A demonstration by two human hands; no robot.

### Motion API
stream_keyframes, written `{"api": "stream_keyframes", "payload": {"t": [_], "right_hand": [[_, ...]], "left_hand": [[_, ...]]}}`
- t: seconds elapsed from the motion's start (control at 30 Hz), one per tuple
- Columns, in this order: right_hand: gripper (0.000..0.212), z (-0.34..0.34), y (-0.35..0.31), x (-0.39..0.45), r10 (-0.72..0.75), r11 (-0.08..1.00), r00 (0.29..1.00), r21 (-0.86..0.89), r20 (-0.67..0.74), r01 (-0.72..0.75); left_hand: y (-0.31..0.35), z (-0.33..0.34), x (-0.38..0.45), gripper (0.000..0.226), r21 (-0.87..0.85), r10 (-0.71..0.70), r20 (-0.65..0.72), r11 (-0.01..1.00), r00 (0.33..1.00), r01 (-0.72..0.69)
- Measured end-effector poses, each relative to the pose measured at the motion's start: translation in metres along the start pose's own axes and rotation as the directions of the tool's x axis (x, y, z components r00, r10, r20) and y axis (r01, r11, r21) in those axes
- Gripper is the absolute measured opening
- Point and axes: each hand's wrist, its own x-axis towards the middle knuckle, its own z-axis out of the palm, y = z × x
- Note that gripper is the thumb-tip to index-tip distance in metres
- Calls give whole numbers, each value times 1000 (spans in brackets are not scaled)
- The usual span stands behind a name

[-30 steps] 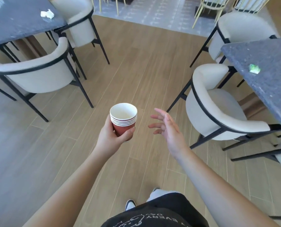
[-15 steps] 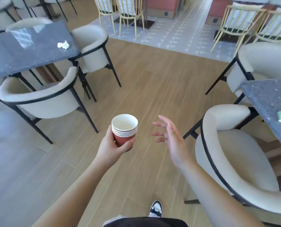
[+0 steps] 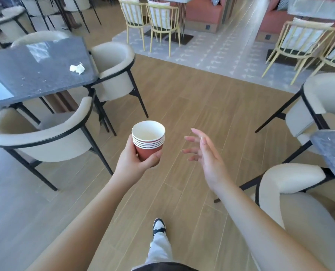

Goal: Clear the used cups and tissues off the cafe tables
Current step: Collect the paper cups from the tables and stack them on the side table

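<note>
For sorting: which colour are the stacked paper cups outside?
Red stacked paper cups, white rims; head view.

Both bare forearms reach forward from the lower edge of the view. The left hand (image 3: 131, 163) is closed around a stack of cups (image 3: 148, 138), thumb on the near side and fingers behind, and it holds the stack upright. The right hand (image 3: 206, 155) is empty, palm turned to the left, with the fingers (image 3: 190, 139) spread and slightly curled
</note>
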Motion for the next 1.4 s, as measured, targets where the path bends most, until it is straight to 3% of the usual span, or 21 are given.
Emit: {"api": "stream_keyframes", "payload": {"t": [0.23,0.63,1.07,1.4], "right_hand": [[45,31,-4,118,16,998,1000,-54,-19,-17],[46,35,-9,268,13,998,1000,-54,-25,-14],[44,-25,4,483,-9,1000,1000,-28,25,10],[42,-37,8,619,27,998,993,51,113,-33]], "left_hand": [[-10,-27,121,87,-25,38,-44,999,998,-39],[1,-28,284,70,-20,108,-1,994,994,-108],[1,53,467,67,9,-6,-26,1000,1000,6],[0,65,584,62,53,-44,-112,997,993,50]]}}
